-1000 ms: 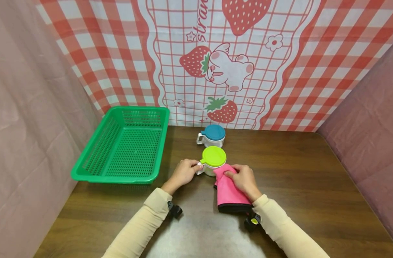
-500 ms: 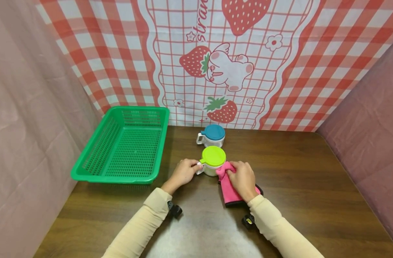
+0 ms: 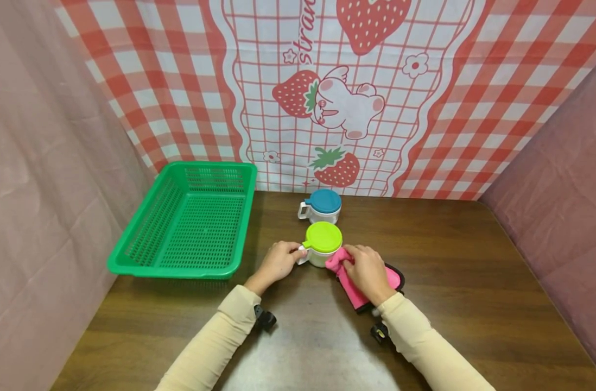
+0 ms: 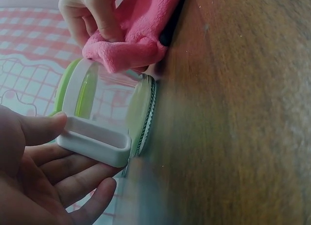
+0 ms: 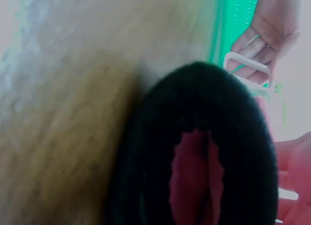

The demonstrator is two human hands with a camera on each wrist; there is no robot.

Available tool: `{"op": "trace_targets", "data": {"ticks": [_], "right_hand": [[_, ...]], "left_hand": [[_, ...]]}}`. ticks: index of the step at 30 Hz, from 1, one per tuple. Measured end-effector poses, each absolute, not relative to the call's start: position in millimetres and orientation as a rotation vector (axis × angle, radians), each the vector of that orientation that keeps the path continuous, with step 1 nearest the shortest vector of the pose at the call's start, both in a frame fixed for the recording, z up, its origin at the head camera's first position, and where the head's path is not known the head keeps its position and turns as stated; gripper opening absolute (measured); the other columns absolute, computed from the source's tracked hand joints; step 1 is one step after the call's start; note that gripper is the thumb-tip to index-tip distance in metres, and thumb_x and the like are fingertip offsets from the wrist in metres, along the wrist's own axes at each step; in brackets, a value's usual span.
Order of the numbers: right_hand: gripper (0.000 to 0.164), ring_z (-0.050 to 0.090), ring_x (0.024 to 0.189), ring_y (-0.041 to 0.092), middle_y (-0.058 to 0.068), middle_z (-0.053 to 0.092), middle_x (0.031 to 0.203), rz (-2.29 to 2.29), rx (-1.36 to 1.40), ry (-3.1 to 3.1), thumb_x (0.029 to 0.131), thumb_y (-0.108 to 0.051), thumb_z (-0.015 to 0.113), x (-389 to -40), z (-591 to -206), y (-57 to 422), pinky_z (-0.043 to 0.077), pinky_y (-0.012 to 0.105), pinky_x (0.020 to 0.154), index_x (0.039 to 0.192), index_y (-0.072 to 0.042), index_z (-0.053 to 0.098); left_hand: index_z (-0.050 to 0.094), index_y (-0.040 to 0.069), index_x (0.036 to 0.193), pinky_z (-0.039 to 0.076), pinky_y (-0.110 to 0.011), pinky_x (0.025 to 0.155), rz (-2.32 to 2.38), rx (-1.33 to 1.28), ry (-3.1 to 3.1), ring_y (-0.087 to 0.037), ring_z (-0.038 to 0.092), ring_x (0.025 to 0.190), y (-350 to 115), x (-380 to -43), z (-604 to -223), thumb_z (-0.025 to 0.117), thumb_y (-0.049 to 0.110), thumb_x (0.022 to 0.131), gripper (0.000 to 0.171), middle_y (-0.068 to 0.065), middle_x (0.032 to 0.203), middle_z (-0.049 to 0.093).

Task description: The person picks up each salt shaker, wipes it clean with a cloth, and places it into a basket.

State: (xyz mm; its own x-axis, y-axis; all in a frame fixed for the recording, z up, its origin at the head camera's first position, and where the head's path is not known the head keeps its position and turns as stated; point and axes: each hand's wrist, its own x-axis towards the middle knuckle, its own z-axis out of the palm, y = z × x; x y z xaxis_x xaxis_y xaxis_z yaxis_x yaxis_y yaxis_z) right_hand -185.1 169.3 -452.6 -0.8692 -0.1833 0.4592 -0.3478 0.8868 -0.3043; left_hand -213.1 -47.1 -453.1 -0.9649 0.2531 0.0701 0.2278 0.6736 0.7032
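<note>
A clear jar (image 4: pixel 114 96) with a lime-green lid (image 3: pixel 324 237) and a white handle (image 4: pixel 95 142) stands upright on the table. My left hand (image 3: pixel 279 259) pinches that handle, thumb on one side and fingers on the other. Bunched in my right hand (image 3: pixel 371 271) is a pink cloth (image 3: pixel 350 289) with black edging. Its front fold lies against the jar's right side, near the base, while the rest trails under the palm. In the right wrist view the cloth's dark edge (image 5: pixel 197 89) looms close and hides most of the jar.
Directly behind the jar is a similar one with a blue lid (image 3: pixel 325 201), its handle also pointing left. A green plastic basket (image 3: pixel 247 228) occupies the left side of the wooden table (image 3: pixel 464 282). Checked strawberry fabric (image 3: pixel 474 108) hangs along the back edge.
My right hand has bunched the cloth and turned it, so its loose end swung right beneath the hand. The left hand keeps its hold on the handle, and the jar has barely shifted.
</note>
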Motion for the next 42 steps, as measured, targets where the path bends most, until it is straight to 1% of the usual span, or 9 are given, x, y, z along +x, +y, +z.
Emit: {"op": "trace_targets", "data": {"ticks": [3,6,11,18,28,34,39,42], "right_hand": [[0.02,0.061,0.074,0.026,0.005,0.068,0.078,0.515,0.428,-2.661,0.068,-0.009,0.07,-184,-452,168,0.05,0.043,0.063,0.088,-0.012,0.069],[0.016,0.061,0.074,0.025,0.003,0.067,0.077,0.5,0.43,-2.687,0.069,-0.012,0.071,-183,-452,166,0.05,0.044,0.061,0.085,-0.014,0.069],[0.015,0.062,0.075,0.026,0.005,0.069,0.08,0.509,0.38,-2.704,0.071,-0.014,0.071,-184,-451,167,0.051,0.045,0.063,0.086,-0.013,0.07],[0.013,0.063,0.074,0.028,0.007,0.069,0.079,0.494,0.413,-2.694,0.072,-0.014,0.071,-190,-449,174,0.051,0.046,0.063,0.085,-0.012,0.07],[0.019,0.061,0.078,0.026,0.009,0.069,0.083,0.459,0.505,-2.716,0.073,-0.013,0.069,-206,-442,184,0.052,0.044,0.066,0.091,-0.007,0.069],[0.02,0.06,0.08,0.025,0.008,0.069,0.087,0.439,0.596,-2.722,0.074,-0.013,0.068,-216,-438,191,0.052,0.042,0.069,0.093,-0.006,0.069],[0.023,0.061,0.083,0.025,0.009,0.069,0.091,0.434,0.614,-2.731,0.075,-0.014,0.069,-224,-435,195,0.053,0.043,0.073,0.097,-0.006,0.068],[0.024,0.061,0.083,0.025,0.01,0.069,0.091,0.433,0.625,-2.744,0.076,-0.015,0.069,-228,-433,196,0.053,0.043,0.073,0.097,-0.005,0.068]], "left_hand": [[0.07,0.012,0.094,0.046,-0.025,0.064,1.176,0.408,2.85,-0.015,0.058,0.075,-47,-213,-452,0.058,0.028,0.086,0.021,-0.001,0.08,0.067],[0.07,0.012,0.094,0.046,-0.025,0.064,1.174,0.414,2.847,-0.016,0.058,0.076,-48,-214,-451,0.059,0.028,0.085,0.021,-0.001,0.081,0.067],[0.069,0.012,0.092,0.044,-0.023,0.062,1.155,0.453,2.837,-0.014,0.055,0.073,-48,-215,-450,0.058,0.027,0.086,0.02,-0.001,0.078,0.066],[0.069,0.012,0.088,0.042,-0.022,0.06,1.143,0.48,2.837,-0.014,0.053,0.071,-49,-215,-449,0.059,0.025,0.086,0.017,0.0,0.075,0.064],[0.069,0.013,0.083,0.04,-0.021,0.058,1.118,0.519,2.852,-0.013,0.051,0.068,-50,-217,-447,0.058,0.024,0.086,0.015,0.0,0.071,0.062],[0.068,0.013,0.08,0.039,-0.02,0.057,1.118,0.527,2.852,-0.012,0.05,0.067,-50,-217,-449,0.059,0.023,0.086,0.015,0.001,0.068,0.06],[0.067,0.013,0.078,0.038,-0.02,0.056,1.123,0.546,2.86,-0.013,0.049,0.065,-50,-217,-450,0.059,0.022,0.086,0.015,0.001,0.066,0.058],[0.067,0.013,0.077,0.038,-0.02,0.056,1.12,0.546,2.861,-0.013,0.049,0.065,-50,-217,-450,0.058,0.022,0.086,0.015,0.001,0.066,0.058]]}}
